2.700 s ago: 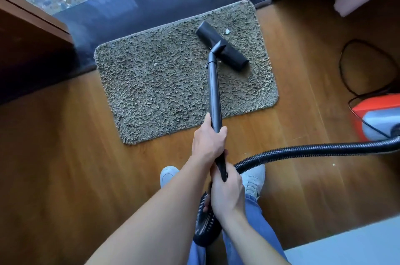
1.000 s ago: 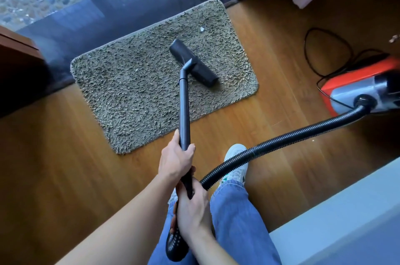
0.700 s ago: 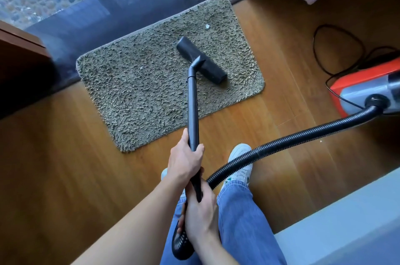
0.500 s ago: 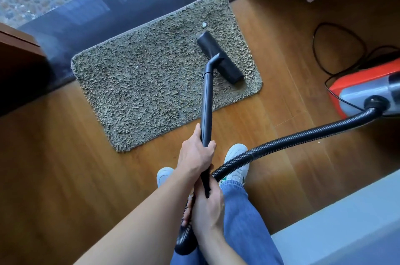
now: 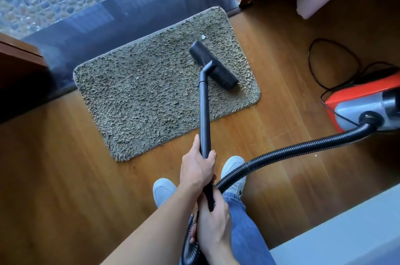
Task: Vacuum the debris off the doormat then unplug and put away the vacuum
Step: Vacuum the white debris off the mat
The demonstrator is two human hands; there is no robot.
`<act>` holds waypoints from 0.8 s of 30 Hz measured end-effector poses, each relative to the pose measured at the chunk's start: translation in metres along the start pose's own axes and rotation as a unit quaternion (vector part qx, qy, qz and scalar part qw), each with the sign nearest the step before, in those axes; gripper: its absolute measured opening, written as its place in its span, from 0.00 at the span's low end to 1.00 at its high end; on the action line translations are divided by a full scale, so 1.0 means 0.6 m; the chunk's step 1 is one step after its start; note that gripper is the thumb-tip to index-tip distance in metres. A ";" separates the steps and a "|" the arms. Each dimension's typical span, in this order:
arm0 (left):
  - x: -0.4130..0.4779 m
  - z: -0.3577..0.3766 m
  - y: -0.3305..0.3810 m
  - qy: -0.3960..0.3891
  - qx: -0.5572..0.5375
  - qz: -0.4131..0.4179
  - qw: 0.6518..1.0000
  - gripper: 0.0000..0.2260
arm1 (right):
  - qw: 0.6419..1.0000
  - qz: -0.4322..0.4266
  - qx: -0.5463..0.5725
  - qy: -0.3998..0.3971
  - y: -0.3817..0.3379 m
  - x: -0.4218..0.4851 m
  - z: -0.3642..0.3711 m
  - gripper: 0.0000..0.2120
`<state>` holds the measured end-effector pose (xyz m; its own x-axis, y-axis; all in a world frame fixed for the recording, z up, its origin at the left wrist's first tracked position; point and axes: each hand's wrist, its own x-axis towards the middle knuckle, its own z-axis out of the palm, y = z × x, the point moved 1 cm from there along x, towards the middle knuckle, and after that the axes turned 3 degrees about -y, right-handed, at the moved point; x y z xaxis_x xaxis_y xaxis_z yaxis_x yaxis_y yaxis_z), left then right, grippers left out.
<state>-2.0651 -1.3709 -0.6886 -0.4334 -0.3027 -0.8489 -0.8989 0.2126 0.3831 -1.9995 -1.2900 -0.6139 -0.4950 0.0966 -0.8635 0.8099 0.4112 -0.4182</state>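
I have both hands wrapped round the wand [image 5: 204, 113]. My left hand [image 5: 198, 169] is higher up the tube with its fingers curled about it to steer, and my right hand [image 5: 213, 219] is lower, closed on the grip end where the hose [image 5: 292, 152] joins, to push. That stacked hold leans the wand forward over the doormat [image 5: 140, 96], so the nozzle [image 5: 213, 70] lies flat on the pile at the mat's right end, set askew across it. A white scrap [image 5: 203, 37] sits on the mat just beyond the nozzle's far tip, and a paler fleck [image 5: 136, 78] lies nearer the mat's middle, so I judge the vacuuming unfinished. The hose runs across the floor [image 5: 65, 178] to the orange-and-grey vacuum body [image 5: 363, 104], which stands well to the right of the mat. Its black cord [image 5: 313, 65] lies in loose loops off the mat's far right corner, a tangle to mind when I go to unplug. My shoes [image 5: 164, 191] stand near the mat's near edge, and a dark sill [image 5: 108, 22] runs along its far edge.
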 end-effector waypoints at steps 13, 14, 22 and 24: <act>0.112 -0.050 0.084 0.042 0.019 0.046 0.998 0.31 | 0.999 -0.033 0.014 -0.027 -0.080 0.119 0.034 0.15; 0.127 -0.048 0.098 0.048 0.041 0.048 0.997 0.32 | 0.999 -0.034 0.024 -0.027 -0.089 0.134 0.031 0.14; 0.155 -0.028 0.120 0.044 0.046 0.056 0.996 0.31 | 0.997 -0.056 -0.019 -0.042 -0.105 0.168 0.004 0.14; 0.139 -0.030 0.099 0.041 0.015 0.052 0.998 0.29 | 0.996 -0.066 -0.046 -0.046 -0.093 0.149 0.009 0.14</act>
<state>-2.1556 -1.4002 -0.7299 -0.5289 -0.3523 -0.7721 -0.8471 0.2746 0.4550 -2.0874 -1.3092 -0.6690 -0.5600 -0.0458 -0.8272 0.7062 0.4957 -0.5055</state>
